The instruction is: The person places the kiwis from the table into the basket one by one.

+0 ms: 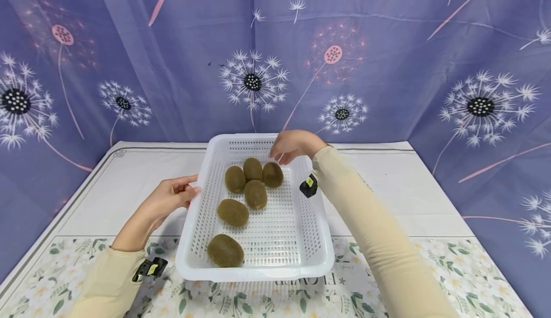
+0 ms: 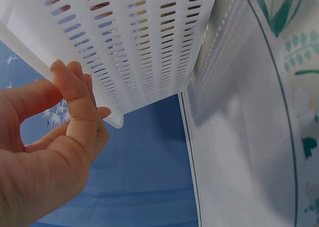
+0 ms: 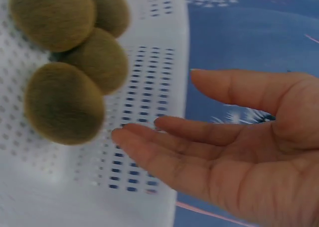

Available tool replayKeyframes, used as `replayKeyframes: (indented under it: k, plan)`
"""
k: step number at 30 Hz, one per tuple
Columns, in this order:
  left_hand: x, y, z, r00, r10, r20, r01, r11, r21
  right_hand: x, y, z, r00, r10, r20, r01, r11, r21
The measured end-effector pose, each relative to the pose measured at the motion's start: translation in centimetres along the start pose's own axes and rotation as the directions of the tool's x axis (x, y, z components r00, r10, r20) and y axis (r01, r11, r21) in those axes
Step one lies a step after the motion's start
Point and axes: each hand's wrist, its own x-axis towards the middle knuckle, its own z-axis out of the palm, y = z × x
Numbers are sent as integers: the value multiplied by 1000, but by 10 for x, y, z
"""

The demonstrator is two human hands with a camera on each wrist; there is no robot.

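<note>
Several brown kiwis lie in a white perforated plastic basket [image 1: 254, 274]. Four are clustered toward its far end, one kiwi [image 1: 233, 213] sits at middle left, and another kiwi [image 1: 225, 251] near the front left corner. My left hand [image 1: 170, 198] holds the basket's left rim between thumb and fingers; the left wrist view shows the fingers at the rim from below. Over the far right part of the basket reaches my right hand [image 1: 297, 145], its fingertips close to the rightmost kiwi [image 1: 273, 175]. In the right wrist view its relaxed fingers [image 3: 164, 162] hold nothing, thumb spread apart.
The basket stands on a white table covering [image 1: 379, 184] with a floral front section [image 1: 447, 270]. A blue-purple dandelion-print curtain [image 1: 185, 69] hangs close behind the basket and along both sides. Black wrist cameras sit on both sleeves.
</note>
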Motion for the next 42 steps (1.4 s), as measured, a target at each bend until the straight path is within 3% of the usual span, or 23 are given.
replayKeyframes:
  k: [6,9,13,20,24,31,34,42]
  plan:
    - [0,0,0,1000,-3,-2,3,1000,-13,-21,5,-23,987,-150,-64,158,975,157]
    - [0,0,0,1000,-5,-2,5,1000,-20,-30,15,-37,969,-203,-141,234,939,251]
    - [0,0,0,1000,-7,-3,6,1000,-17,-36,35,-54,940,-213,-265,294,902,318]
    - [-1,0,-2,1000,-11,-8,11,1000,-2,-30,74,-71,887,-118,-446,302,879,370]
    - [-1,0,-1,1000,-3,-15,3,1000,-12,-23,97,-74,859,-81,-505,286,895,343]
    - [0,-1,0,1000,-1,-16,1,1000,-7,-7,134,-74,800,18,-599,252,896,364]
    - [0,-1,0,1000,-14,-17,14,1000,2,-4,145,-70,787,66,-614,214,904,371]
    - [0,0,-1,1000,-22,-17,22,1000,7,5,162,-63,806,167,-569,113,899,424]
